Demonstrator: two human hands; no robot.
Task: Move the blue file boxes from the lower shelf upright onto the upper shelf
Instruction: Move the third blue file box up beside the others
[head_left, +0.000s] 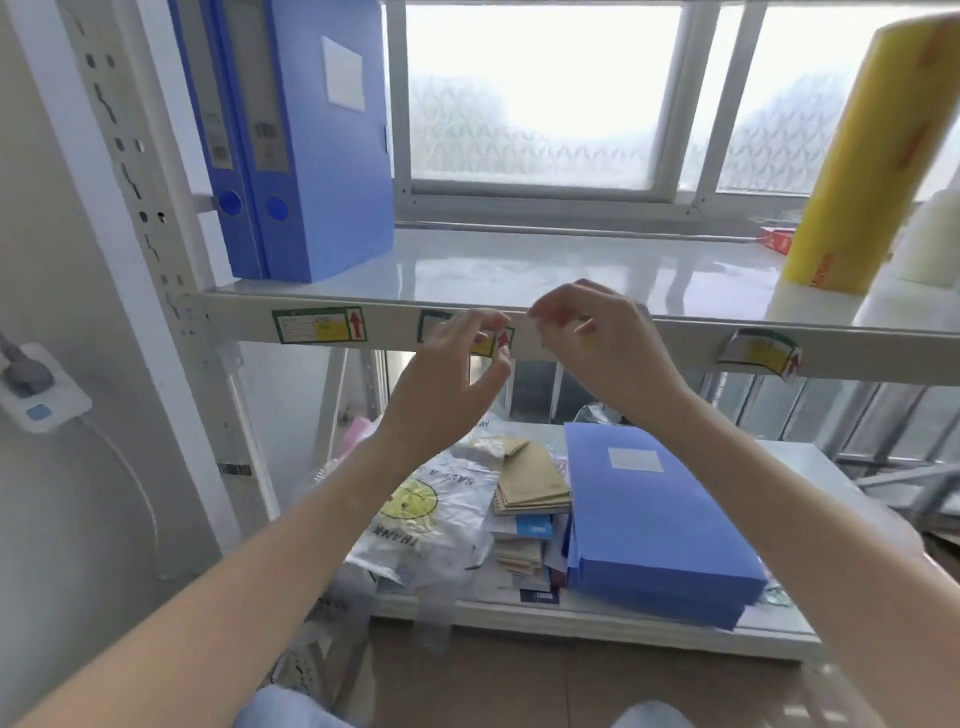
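Two blue file boxes (306, 140) stand upright side by side at the left end of the upper shelf (519, 270), spines facing me. On the lower shelf (597, 618) a stack of blue file boxes (654, 525) lies flat at the right. My left hand (452, 384) and my right hand (597, 343) hover empty in front of the upper shelf's front edge, fingers apart and curled, above the flat stack and touching nothing.
A yellow roll (872, 156) and white rolls (930, 244) stand at the upper shelf's right end. Notebooks (530, 483) and a printed plastic bag (431, 514) lie left of the flat stack. A window (545, 93) is behind; the rack post (130, 156) and a wall socket (36, 389) are at left.
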